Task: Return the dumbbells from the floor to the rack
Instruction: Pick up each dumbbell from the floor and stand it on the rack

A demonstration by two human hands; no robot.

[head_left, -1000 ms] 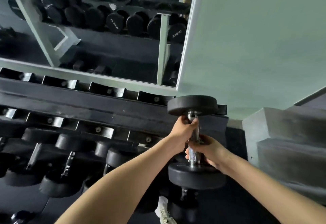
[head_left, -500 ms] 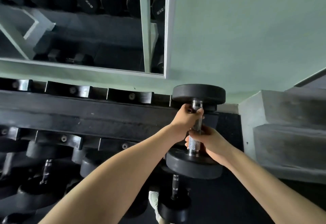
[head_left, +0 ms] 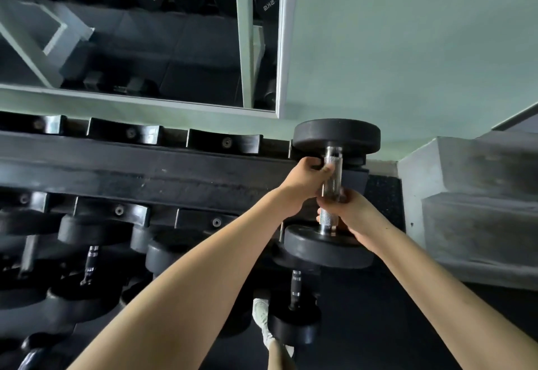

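A black round-headed dumbbell (head_left: 334, 136) with a knurled steel handle sits over the right end of the top tier of the black rack (head_left: 145, 171). Its far head is level with the rear saddles, and its near head hangs at the front rail. My left hand (head_left: 305, 179) grips the upper part of the handle. My right hand (head_left: 352, 215) wraps the lower part, just above the near head. Whether the dumbbell's weight rests on the rack cannot be told.
Empty saddles (head_left: 224, 142) line the top tier to the left. Lower tiers hold several dumbbells (head_left: 90, 253), one (head_left: 294, 305) directly under my hands. A mirror (head_left: 139, 35) and green wall stand behind; grey concrete steps (head_left: 480, 209) are to the right. My shoe (head_left: 262, 317) is on the dark floor.
The dumbbell has moved up and away from me onto the top tier's right end, both hands still on its handle. The view has closed in on the rack.
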